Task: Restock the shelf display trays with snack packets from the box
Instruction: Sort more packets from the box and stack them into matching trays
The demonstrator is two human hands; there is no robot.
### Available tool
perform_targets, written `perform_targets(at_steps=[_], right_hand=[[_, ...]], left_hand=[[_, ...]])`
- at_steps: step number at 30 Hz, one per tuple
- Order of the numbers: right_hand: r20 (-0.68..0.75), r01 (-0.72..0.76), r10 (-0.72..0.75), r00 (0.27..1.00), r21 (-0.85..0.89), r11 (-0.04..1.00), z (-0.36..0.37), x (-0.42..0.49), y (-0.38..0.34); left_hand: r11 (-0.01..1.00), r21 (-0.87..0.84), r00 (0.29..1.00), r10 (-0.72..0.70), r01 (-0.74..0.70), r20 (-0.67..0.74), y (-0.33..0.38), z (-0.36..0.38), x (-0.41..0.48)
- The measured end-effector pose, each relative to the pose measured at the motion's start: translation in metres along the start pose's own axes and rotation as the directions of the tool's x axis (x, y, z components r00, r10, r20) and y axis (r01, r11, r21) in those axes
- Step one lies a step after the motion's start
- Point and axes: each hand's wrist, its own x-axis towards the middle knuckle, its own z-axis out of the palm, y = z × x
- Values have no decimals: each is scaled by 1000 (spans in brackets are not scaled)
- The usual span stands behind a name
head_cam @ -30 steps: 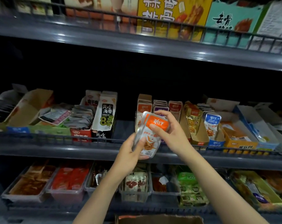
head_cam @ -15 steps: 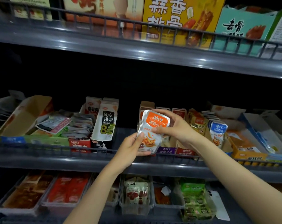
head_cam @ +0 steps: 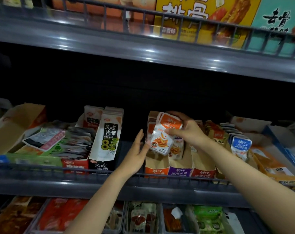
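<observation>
My right hand [head_cam: 188, 130] grips a small stack of orange-and-white snack packets [head_cam: 162, 141] by the top edge and holds it tilted over the orange cardboard display tray [head_cam: 156, 168] on the middle shelf. More of the same packets stand at the back of that tray. My left hand [head_cam: 138, 152] is flat with straight fingers against the tray's left side, its fingertips near the packets' lower left corner. The supply box is out of view.
Purple [head_cam: 179, 171] and red [head_cam: 203, 173] trays stand right of the orange one, then blue-and-white packets [head_cam: 241, 146]. A black-and-white seaweed box [head_cam: 107, 137] stands to the left across a gap. A wire rail [head_cam: 59, 168] fronts the shelf. Clear bins [head_cam: 141, 218] fill the shelf below.
My right hand carried the packets forward and up over the orange tray. My left hand let go of the packets and moved to the tray's left side. The camera came closer to the shelf.
</observation>
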Motion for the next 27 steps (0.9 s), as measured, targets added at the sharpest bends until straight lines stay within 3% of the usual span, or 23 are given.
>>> perform_targets(at_steps=[8,14,27], right_hand=[[54,42,-26,998,-312,949,25,23,26],[129,248,-220,967,-675,695,29,27,46],[228,288,-177,958,-733,616,27,27,56]], left_hand=[[995,-83,994,-53,62,100,-19,1,10],[995,-84,996,-37,44,87,-23,1,10],[996,-82,996,-18,25,86,-24,3,10]])
